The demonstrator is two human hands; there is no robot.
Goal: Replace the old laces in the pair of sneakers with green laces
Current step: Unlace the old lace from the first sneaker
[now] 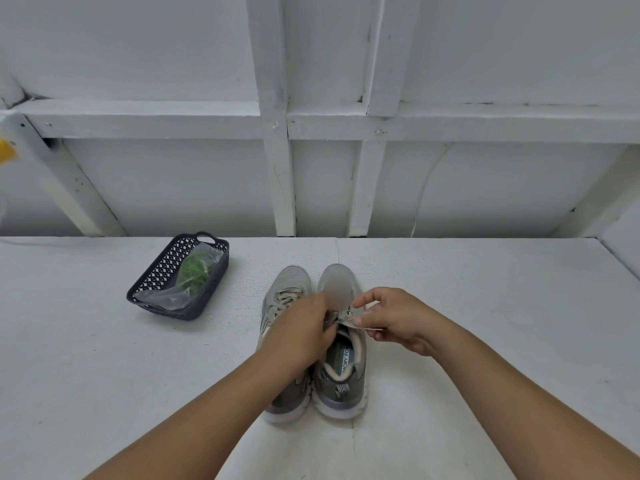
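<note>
Two grey sneakers stand side by side on the white table, toes pointing away from me. The left sneaker (289, 289) keeps its beige lace tied. Over the right sneaker (341, 372) my left hand (301, 334) grips the old beige lace (341, 318) at the top eyelets. My right hand (391, 318) pinches the other end of that lace between thumb and fingers and holds it out to the right. The green laces (194, 270) lie in a clear plastic bag inside a dark basket (152, 277) at the left.
The white table (485, 306) runs wide on both sides of the shoes. A white wall with wooden framing (277, 133) rises right behind its far edge. Something yellow (5, 150) shows at the left border.
</note>
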